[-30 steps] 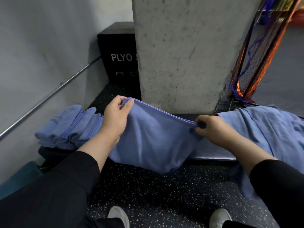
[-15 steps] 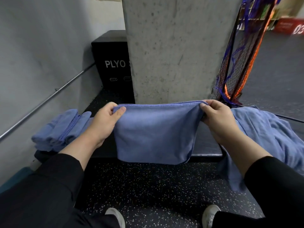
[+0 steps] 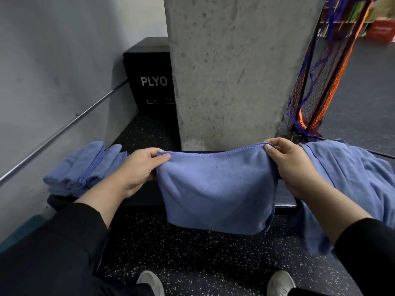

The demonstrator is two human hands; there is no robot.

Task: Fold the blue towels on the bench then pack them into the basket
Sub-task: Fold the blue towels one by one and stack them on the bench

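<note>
Mid-fold: soft blue cloth towel [image 3: 215,189] hanging doubled above black padded tabletop [image 3: 285,199], top corners pinched by left hand [image 3: 139,169] and right hand [image 3: 288,165], held apart. Next, probably: fold again, add to folded blue stack [image 3: 83,167].

the held towel [image 3: 215,186] hides the table's [image 3: 285,199] middle; at 3 o'clock the loose towels [image 3: 350,178] run off frame.

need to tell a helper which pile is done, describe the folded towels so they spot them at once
Left of the concrete pillar, on the bench's left end, sits the folded towel stack. Unlike the loose towel heap at right, it is neat and layered.
</note>
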